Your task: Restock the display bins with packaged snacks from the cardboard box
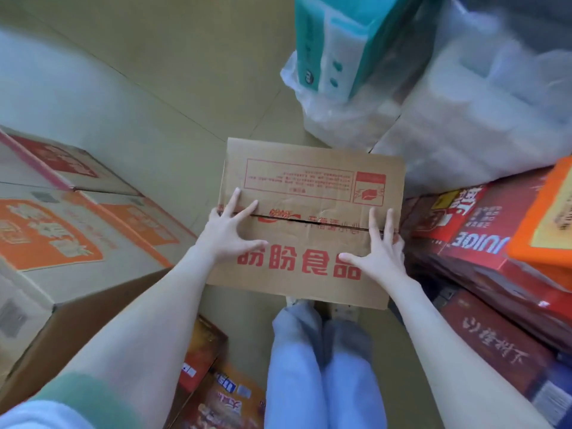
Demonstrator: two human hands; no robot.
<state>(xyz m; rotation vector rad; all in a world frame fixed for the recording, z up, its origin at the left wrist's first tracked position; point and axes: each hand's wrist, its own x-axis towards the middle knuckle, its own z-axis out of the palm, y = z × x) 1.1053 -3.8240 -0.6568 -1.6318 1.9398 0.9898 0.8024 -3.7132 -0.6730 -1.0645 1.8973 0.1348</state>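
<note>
A closed brown cardboard box (pixel 312 193) with red printed characters sits in front of my legs, its two top flaps meeting at a seam across the middle. My left hand (pixel 229 230) lies on the box's left side with fingers spread, fingertips at the seam. My right hand (pixel 376 252) lies on the right side, fingers straight and reaching over the seam, thumb pointing left. Neither hand curls around anything. The box's contents are hidden, and no display bins are in view.
Large taped cartons (pixel 62 243) with orange print stand at the left. Red juice cases (pixel 483 243) and an orange box (pixel 548 218) are stacked at the right. Plastic-wrapped tissue packs (pixel 464 103) and a teal pack (pixel 334 41) lie beyond. Tan floor (pixel 185 88) stretches ahead.
</note>
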